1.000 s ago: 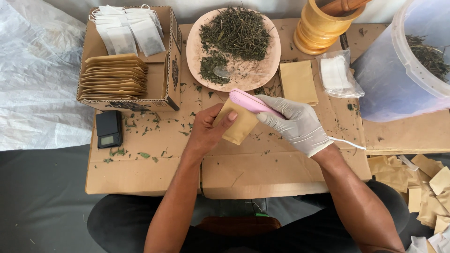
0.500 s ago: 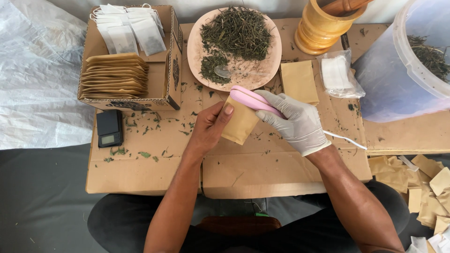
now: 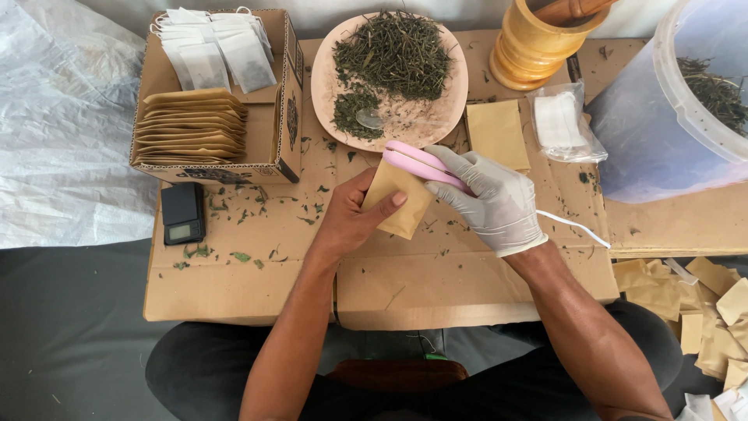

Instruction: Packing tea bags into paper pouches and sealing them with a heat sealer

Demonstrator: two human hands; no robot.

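Bare left hand [image 3: 351,218] pinches the small brown paper pouch [image 3: 399,200], thumb on its front; gloved right hand's [image 3: 491,199] fingers wrap the pink handheld sealer [image 3: 417,162], clamped across the pouch's top edge.

head-worn view, looking steeply down, close over cardboard worktop [image 3: 257,281]

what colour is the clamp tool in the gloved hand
Pink. The sealer in the gloved right hand shows best in the head view.

gloved right hand [image 3: 495,199] clamps pink sealer [image 3: 421,165] on pouch [image 3: 399,199].
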